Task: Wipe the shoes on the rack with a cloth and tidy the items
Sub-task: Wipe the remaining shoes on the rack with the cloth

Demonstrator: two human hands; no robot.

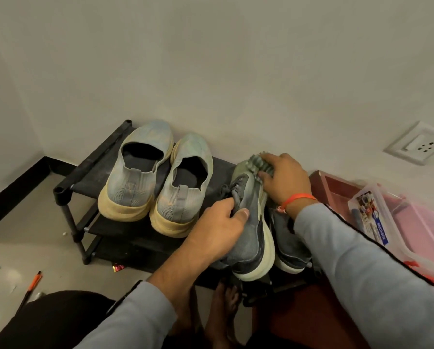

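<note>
A black shoe rack (84,170) stands against the wall. Two pale blue slip-on shoes (135,170) with cream soles sit on its top shelf, heels toward me. My left hand (221,222) grips a grey sneaker (253,230) by its tongue and laces, holding it tilted at the rack's right end. My right hand (284,182) presses a grey-green cloth (257,163) against the toe of that sneaker. A second grey sneaker (289,245) lies just right of it, partly hidden by my right forearm.
A clear plastic box (372,217) and a pink basket (422,222) sit to the right, beside a reddish-brown box (336,185). A wall socket (420,143) is above them. An orange-tipped pen (33,285) and a red wrapper (117,267) lie on the floor. My bare feet (221,311) are below the rack.
</note>
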